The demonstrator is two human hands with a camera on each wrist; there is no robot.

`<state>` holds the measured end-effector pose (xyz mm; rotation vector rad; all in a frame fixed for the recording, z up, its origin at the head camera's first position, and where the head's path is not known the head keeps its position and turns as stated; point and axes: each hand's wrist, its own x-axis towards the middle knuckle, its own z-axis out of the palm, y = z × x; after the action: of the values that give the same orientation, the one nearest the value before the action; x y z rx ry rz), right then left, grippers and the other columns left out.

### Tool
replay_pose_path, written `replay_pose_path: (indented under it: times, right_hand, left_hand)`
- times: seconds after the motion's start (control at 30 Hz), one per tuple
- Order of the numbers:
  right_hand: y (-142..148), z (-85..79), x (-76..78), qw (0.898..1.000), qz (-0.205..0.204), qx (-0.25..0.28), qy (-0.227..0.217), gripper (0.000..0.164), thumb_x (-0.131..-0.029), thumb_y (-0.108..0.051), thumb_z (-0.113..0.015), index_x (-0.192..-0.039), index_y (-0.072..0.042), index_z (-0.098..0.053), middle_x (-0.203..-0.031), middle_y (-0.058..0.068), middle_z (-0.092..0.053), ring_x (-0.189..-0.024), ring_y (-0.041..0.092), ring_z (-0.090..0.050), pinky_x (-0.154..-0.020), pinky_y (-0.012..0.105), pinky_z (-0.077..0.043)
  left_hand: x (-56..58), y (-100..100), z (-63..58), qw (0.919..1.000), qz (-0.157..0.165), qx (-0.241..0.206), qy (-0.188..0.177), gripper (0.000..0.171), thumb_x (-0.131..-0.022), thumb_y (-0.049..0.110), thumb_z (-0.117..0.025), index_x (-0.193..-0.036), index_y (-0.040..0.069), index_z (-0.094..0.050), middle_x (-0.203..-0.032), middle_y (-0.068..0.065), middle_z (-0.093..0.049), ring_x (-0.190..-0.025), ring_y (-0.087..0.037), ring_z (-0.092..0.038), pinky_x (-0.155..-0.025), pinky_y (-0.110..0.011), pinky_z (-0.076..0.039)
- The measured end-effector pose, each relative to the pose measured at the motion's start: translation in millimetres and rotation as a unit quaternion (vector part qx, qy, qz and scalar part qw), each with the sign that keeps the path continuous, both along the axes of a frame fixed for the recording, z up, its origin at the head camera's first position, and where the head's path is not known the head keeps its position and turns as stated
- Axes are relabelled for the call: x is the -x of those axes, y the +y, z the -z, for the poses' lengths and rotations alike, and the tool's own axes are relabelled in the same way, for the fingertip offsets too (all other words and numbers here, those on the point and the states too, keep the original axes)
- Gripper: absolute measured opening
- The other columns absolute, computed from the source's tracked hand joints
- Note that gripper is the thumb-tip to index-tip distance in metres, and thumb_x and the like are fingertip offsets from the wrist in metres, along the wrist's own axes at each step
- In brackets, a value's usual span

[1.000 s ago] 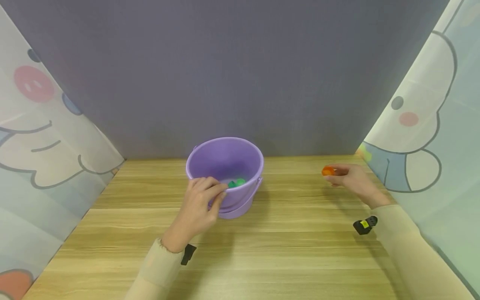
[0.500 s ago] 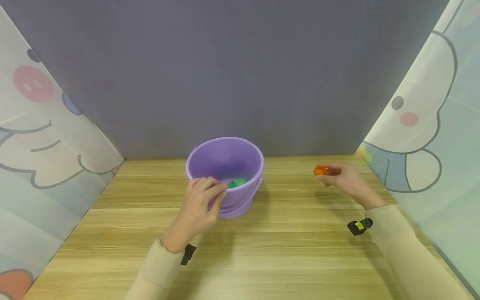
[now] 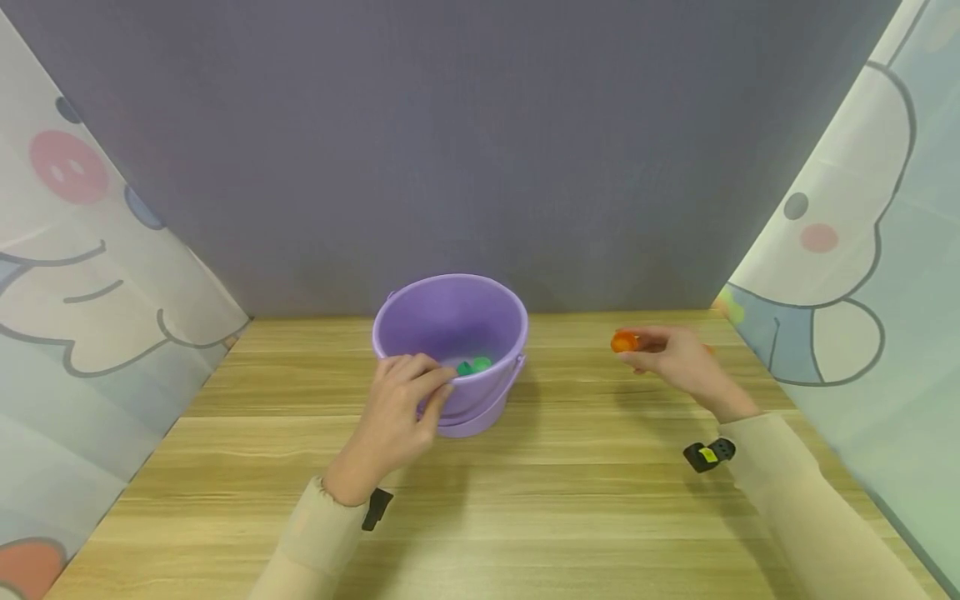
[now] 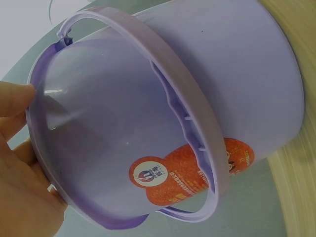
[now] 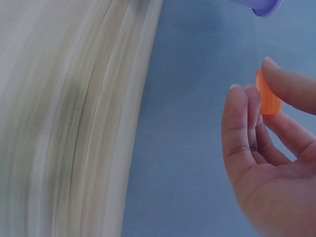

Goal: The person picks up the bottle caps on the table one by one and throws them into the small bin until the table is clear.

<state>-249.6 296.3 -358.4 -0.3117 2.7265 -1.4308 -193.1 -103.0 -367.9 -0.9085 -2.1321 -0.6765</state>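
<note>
A purple bucket with a swing handle stands on the wooden table, small green pieces at its bottom. My left hand grips its near rim, thumb outside and fingers over the edge; in the left wrist view the rim meets the fingertips. To the right of the bucket, my right hand pinches a small orange bottle cap above the table. In the right wrist view the orange cap sits between thumb and fingers, its side finely ridged.
A bit of something orange shows behind the right hand. A grey wall rises at the table's back edge, and cartoon-print curtains hang at both sides. The wooden table spreads in front of the bucket.
My right hand has moved left toward the bucket with the orange cap, uncovering a bit of orange behind it. The left hand and bucket have stayed put.
</note>
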Motion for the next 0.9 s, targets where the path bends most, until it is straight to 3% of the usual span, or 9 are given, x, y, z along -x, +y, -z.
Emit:
replay_pose_path:
  times: [0.3, 0.47, 0.6, 0.9]
  right_hand:
    - [-12.6, -2.9, -0.1, 1.0, -0.01, 0.007, -0.011, 0.056, -0.093, -0.021, -0.076, -0.14, 0.002, -0.057, -0.112, 0.016, -0.069, -0.084, 0.018, -0.069, -0.076, 0.03, -0.056]
    - [-18.0, -6.9, 0.2, 1.0, -0.011, 0.006, -0.015, 0.059, -0.091, -0.03, -0.077, -0.14, -0.003, -0.059, -0.114, 0.015, -0.069, -0.088, 0.022, -0.07, -0.076, 0.03, -0.056]
    - [-22.9, -10.4, -0.7, 1.0, -0.018, 0.007, -0.014, 0.056, -0.092, -0.029, -0.077, -0.139, -0.004, -0.06, -0.113, 0.015, -0.07, -0.089, 0.028, -0.069, -0.075, 0.03, -0.056]
    - [-34.0, -16.8, -5.2, 0.999, -0.034, 0.006, -0.004, 0.058, -0.09, -0.032, -0.078, -0.138, -0.005, -0.062, -0.112, 0.013, -0.072, -0.085, 0.022, -0.07, -0.074, 0.031, -0.056]
  left_hand:
    - [-0.1, -0.4, 0.1, 1.0, 0.0, 0.003, -0.003, 0.018, -0.083, 0.004, -0.071, -0.1, 0.003, -0.078, -0.091, -0.004, -0.068, -0.087, -0.026, -0.06, -0.088, -0.045, -0.041]
    - [-0.3, -0.5, 0.3, 1.0, 0.0, 0.002, -0.004, 0.018, -0.083, 0.004, -0.071, -0.1, 0.003, -0.078, -0.091, -0.004, -0.068, -0.087, -0.025, -0.06, -0.088, -0.045, -0.041]
    - [-0.5, -0.1, 0.4, 1.0, 0.0, 0.001, -0.005, 0.018, -0.083, 0.004, -0.071, -0.1, 0.003, -0.078, -0.091, -0.004, -0.068, -0.087, -0.026, -0.06, -0.088, -0.045, -0.041]
    - [-0.6, 0.0, 0.1, 1.0, 0.002, -0.001, -0.009, 0.018, -0.084, 0.004, -0.07, -0.1, 0.002, -0.078, -0.091, -0.004, -0.069, -0.087, -0.026, -0.06, -0.089, -0.046, -0.041]
